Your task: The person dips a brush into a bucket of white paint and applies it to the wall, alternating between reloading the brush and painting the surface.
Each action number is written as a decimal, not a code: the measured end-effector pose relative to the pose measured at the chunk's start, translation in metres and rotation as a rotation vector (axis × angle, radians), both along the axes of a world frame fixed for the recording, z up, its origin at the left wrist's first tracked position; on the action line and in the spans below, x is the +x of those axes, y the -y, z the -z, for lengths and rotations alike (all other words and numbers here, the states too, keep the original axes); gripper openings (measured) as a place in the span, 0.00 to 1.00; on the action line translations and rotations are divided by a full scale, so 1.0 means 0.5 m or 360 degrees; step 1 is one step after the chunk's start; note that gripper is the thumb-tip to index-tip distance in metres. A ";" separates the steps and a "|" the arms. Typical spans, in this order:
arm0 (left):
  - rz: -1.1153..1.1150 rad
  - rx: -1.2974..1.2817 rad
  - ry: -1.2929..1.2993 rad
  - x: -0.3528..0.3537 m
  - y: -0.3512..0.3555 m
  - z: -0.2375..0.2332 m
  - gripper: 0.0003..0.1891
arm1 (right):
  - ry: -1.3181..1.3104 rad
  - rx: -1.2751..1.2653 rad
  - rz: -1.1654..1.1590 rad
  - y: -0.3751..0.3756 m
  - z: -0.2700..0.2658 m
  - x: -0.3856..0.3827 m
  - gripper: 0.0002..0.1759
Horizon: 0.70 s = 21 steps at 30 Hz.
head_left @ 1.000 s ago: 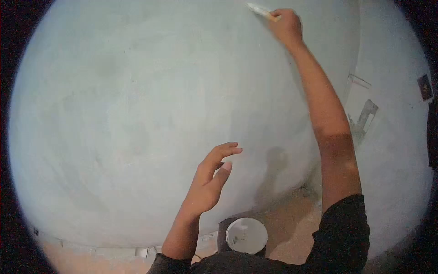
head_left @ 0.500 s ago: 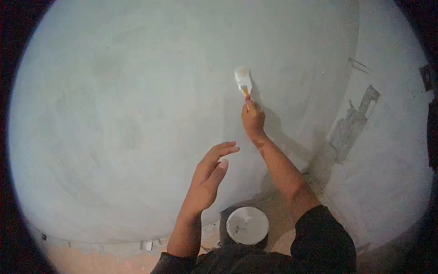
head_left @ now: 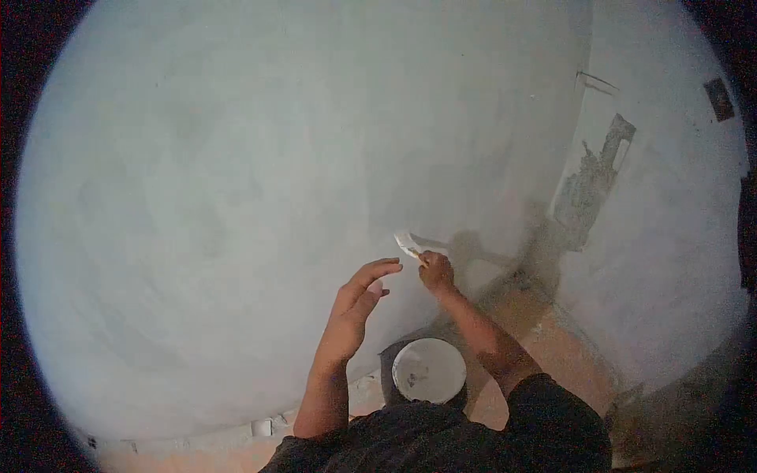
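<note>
My right hand (head_left: 438, 273) is closed around the handle of a paintbrush (head_left: 408, 243), whose white, paint-covered bristles point up and left against the pale wall (head_left: 260, 173). Left of it, my left hand (head_left: 359, 303) is raised with fingers spread and slightly curved, holding nothing. Below both hands, close to my body, stands a round bucket (head_left: 430, 370) with whitish contents and a darker spot in it.
A wall corner runs down on the right, and the side wall has a rough grey patch (head_left: 587, 189). Further right is a small dark rectangle (head_left: 718, 99). The reddish floor (head_left: 552, 355) shows below, with a small pale piece (head_left: 261, 427) by the wall's base.
My right hand has moved down with the brush, which now tilts to the left. My left hand has shifted slightly left. The view has turned a little, so the right wall shows further left and higher.
</note>
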State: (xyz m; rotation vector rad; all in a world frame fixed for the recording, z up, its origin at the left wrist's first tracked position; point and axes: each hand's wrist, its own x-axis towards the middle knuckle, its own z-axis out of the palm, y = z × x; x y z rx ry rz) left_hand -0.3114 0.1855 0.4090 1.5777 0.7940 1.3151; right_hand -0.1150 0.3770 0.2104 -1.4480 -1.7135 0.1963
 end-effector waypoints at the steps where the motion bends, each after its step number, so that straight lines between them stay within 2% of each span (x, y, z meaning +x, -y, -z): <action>1: 0.0025 -0.0009 -0.0007 0.004 -0.004 0.005 0.27 | 0.0158 0.0016 0.0071 -0.006 -0.036 0.009 0.13; 2: 0.0037 -0.0002 -0.0002 -0.010 0.014 0.022 0.27 | 0.0319 0.0038 0.0140 0.004 -0.065 0.002 0.13; 4: 0.0142 -0.0020 0.0023 -0.073 0.007 -0.009 0.27 | 0.0172 -0.0090 0.0043 -0.028 -0.226 -0.046 0.12; 5: 0.0160 -0.0053 0.0037 -0.085 0.002 -0.026 0.28 | 0.0388 0.0226 0.0066 -0.027 -0.318 -0.055 0.10; 6: 0.0169 -0.0059 0.0042 -0.088 0.001 -0.030 0.28 | 0.0291 0.0179 0.0021 -0.027 -0.401 -0.061 0.10; 7: 0.0187 -0.0082 0.0034 -0.098 0.015 -0.063 0.28 | 0.0139 0.0626 0.0037 -0.054 -0.452 -0.066 0.10; 11: 0.0256 -0.0133 0.0016 -0.115 0.020 -0.098 0.29 | -0.0162 0.0701 0.0139 -0.028 -0.683 -0.066 0.12; 12: 0.0269 -0.0145 0.0002 -0.119 0.020 -0.105 0.29 | -0.0166 0.0695 0.0140 -0.034 -0.694 -0.070 0.12; 14: 0.0291 -0.0141 -0.0014 -0.125 0.023 -0.126 0.29 | -0.0381 0.0927 0.0158 -0.036 -0.708 -0.083 0.12; 16: 0.0299 -0.0182 -0.0033 -0.115 0.039 -0.150 0.29 | -0.0295 0.0806 0.0135 -0.061 -0.661 -0.076 0.11; 17: 0.0281 -0.0179 -0.0055 -0.106 0.098 -0.240 0.29 | -0.0405 0.0749 0.0099 -0.030 -0.691 -0.073 0.12; 18: 0.0338 -0.0194 -0.0057 -0.111 0.099 -0.248 0.23 | -0.0499 0.0680 0.0074 -0.037 -0.647 -0.082 0.13; 19: 0.0394 -0.0202 -0.0053 -0.114 0.101 -0.258 0.18 | -0.0396 0.0568 0.0155 -0.023 -0.612 -0.088 0.13; 21: 0.0395 -0.0206 -0.0046 -0.115 0.109 -0.285 0.18 | -0.0343 0.0451 0.0220 0.000 -0.524 -0.092 0.13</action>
